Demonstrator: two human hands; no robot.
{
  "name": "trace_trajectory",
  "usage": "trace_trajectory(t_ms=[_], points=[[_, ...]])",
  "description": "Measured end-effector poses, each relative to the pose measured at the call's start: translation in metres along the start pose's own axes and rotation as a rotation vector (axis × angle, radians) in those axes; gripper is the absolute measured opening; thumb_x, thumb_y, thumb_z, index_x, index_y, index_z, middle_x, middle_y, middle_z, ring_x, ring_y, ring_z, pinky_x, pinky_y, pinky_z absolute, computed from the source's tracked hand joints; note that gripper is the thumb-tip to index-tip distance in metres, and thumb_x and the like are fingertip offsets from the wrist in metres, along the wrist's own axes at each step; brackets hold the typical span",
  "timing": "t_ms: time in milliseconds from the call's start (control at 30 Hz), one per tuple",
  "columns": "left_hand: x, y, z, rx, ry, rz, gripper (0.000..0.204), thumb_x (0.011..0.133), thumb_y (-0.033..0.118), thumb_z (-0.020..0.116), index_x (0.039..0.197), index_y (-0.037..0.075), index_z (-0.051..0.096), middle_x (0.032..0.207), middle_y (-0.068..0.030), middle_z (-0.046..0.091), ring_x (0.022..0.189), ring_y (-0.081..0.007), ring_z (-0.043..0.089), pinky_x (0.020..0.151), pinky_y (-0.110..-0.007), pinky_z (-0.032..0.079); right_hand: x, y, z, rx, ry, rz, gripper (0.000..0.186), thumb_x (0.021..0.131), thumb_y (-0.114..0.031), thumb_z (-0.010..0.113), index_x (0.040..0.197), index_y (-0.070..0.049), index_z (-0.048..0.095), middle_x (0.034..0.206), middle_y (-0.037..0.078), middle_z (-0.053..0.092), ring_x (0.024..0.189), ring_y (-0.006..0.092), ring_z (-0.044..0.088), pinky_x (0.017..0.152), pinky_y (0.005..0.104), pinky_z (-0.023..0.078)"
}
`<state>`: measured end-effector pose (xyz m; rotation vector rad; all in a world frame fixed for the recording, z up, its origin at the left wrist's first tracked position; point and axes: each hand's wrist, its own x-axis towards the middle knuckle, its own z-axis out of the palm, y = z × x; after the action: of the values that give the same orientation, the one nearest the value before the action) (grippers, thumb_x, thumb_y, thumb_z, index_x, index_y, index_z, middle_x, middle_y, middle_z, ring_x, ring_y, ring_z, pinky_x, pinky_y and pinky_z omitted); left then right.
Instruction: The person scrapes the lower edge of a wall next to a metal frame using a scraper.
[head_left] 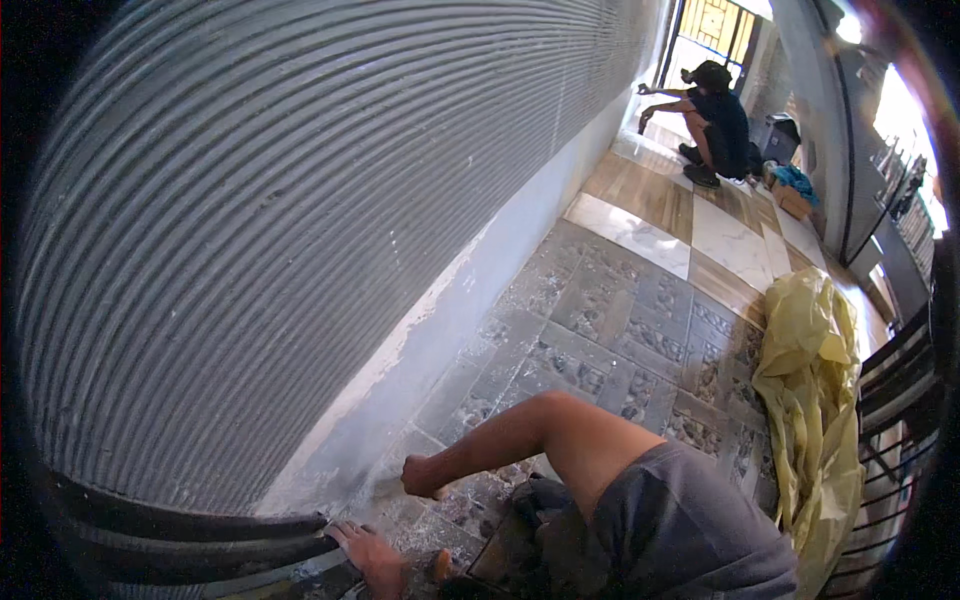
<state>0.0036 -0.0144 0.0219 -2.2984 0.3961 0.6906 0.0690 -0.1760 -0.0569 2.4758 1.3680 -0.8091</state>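
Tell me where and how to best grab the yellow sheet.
Probably grip the yellow sheet by a thick fold near its far end, coming from the left. That side borders the patterned floor, while the dark railing runs along its right. It looks soft and lies crumpled in raised folds, so a full-hand bunching grip should suit.

The person wears a plain dark grey top whose wide, loose short sleeve (690,520) ends in a straight hem above the elbow, with soft creases across the cloth. Below the hem, the right forearm and right hand (422,478) are bare, as is the left hand (370,556). Darker, almost black clothing (562,545) shows beneath, its details lost in shadow.
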Motion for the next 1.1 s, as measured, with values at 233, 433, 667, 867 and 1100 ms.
trace_trajectory(t_ms=[233,433,667,867,1100], points=[[0.049,0.014,0.056,0.392,-0.138,-0.072,0.048,0.091,0.029,0.029,0.133,0.005,0.032,0.143,-0.0098,0.02,0.131,-0.032,0.016,0.103,-0.055,0.003,0.001,-0.008,0.002,-0.024,0.06,0.0,0.028,0.051,-0.026,0.075,0.075,-0.012,0.069,0.081,0.006,0.065,0.08,0.0245,0.063,0.067,0.0373,0.049],[0.042,0.02,0.057,0.199,-0.06,-0.1,0.047,0.092,0.026,0.029,0.135,0.006,0.029,0.143,-0.0101,0.022,0.13,-0.0315,0.017,0.103,-0.052,0.008,0.008,0.0,0.007,0.026,0.031,-0.025,0.029,0.051,-0.025,0.075,0.075,-0.01,0.068,0.078,0.007,0.065,0.078,0.0248,0.063,0.064,0.0383,0.048],[0.028,0.013,0.025,0.315,-0.149,-0.026,0.045,0.092,0.024,0.031,0.133,0.006,0.032,0.141,-0.0091,0.026,0.128,-0.0313,0.02,0.101,-0.054,0.01,-0.003,0.003,-0.006,0.108,-0.01,0.021,0.029,0.053,-0.021,0.074,0.078,-0.008,0.068,0.083,0.009,0.065,0.08,0.0257,0.062,0.066,0.0383,0.049],[0.025,0.021,0.027,0.345,-0.134,-0.095,0.045,0.092,0.024,0.03,0.133,0.006,0.032,0.141,-0.0092,0.025,0.128,-0.0307,0.02,0.102,-0.055,0.008,-0.002,0.005,-0.008,0.141,-0.013,0.02,0.027,0.056,-0.017,0.07,0.079,-0.005,0.067,0.082,0.011,0.065,0.08,0.0268,0.062,0.068,0.0383,0.049],[0.029,0.022,0.037,0.36,-0.088,-0.039,0.047,0.091,0.026,0.032,0.134,0.006,0.031,0.142,-0.0097,0.024,0.129,-0.0289,0.019,0.103,-0.052,0.007,-0.001,0.004,-0.007,0.153,-0.029,0.007,0.026,0.058,-0.015,0.067,0.081,-0.003,0.066,0.086,0.013,0.064,0.084,0.0276,0.062,0.07,0.0383,0.049]])
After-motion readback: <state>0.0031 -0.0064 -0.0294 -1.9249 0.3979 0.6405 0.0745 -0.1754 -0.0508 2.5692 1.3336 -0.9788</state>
